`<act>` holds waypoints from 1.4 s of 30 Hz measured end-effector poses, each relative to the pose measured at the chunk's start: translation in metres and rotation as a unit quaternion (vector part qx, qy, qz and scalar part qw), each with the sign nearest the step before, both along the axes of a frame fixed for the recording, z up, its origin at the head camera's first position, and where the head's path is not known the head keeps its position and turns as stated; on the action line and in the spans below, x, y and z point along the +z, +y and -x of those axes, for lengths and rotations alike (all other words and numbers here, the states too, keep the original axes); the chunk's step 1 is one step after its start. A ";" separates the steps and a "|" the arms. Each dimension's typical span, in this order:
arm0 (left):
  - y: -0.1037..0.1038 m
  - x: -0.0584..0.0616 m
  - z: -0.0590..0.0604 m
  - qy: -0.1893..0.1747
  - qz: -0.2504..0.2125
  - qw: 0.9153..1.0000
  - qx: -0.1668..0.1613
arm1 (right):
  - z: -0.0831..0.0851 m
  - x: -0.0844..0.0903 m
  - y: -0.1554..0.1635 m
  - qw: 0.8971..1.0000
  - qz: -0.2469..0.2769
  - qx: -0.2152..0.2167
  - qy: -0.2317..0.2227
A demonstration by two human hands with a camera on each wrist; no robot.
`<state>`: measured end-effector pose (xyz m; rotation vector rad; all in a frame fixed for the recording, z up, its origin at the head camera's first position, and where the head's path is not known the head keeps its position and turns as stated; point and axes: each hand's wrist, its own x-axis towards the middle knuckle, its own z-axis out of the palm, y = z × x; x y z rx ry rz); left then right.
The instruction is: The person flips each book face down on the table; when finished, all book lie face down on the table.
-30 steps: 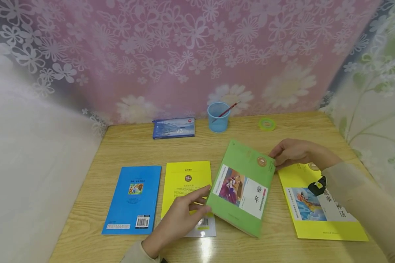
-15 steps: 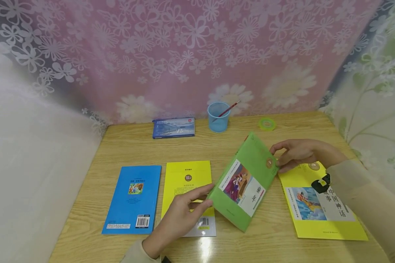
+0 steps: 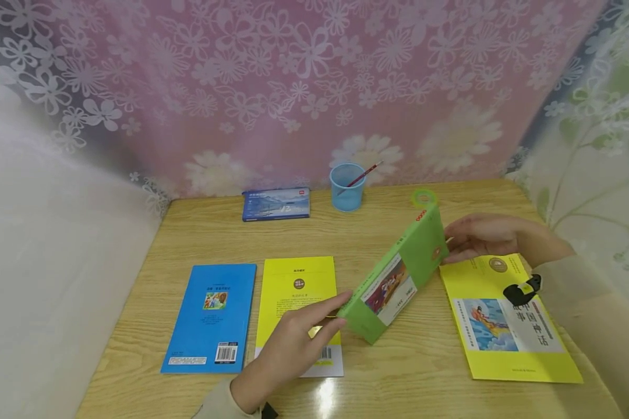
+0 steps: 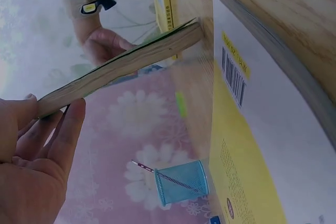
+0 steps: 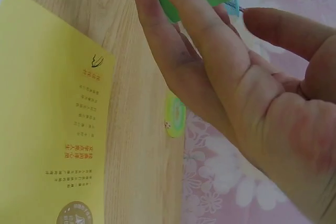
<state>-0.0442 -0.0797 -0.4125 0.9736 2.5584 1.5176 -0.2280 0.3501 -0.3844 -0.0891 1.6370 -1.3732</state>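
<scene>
In the head view, a green paperback book [image 3: 421,250] is held tilted above the table, its spine turned up and to the left. My left hand [image 3: 290,340] pinches its lower left corner between thumb and fingers. The left wrist view shows the page edge of the book [image 4: 121,66] in that grip. My right hand [image 3: 493,235] is at the book's far right end. In the right wrist view its straight fingers [image 5: 205,30] touch the green cover, while the thumb stands apart. A yellow book with a grey lower band [image 3: 293,314] lies beneath the left hand.
A blue book [image 3: 209,326] lies at the left, and another yellow book [image 3: 495,364] lies under the right forearm. Along the back are a flat blue box [image 3: 276,203], a blue mesh cup [image 3: 347,198] holding a pencil [image 3: 367,173], and a green tape roll [image 3: 423,198].
The green book has swung from nearly face-up to steeply tilted, its upper end moving right and its spine coming into view. My right hand has shifted right, its fingers straightening, while the left keeps its pinch.
</scene>
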 end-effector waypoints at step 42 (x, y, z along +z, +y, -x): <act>-0.008 -0.017 0.013 0.474 0.225 0.849 -0.064 | -0.019 -0.019 -0.023 0.985 -0.046 0.000 0.164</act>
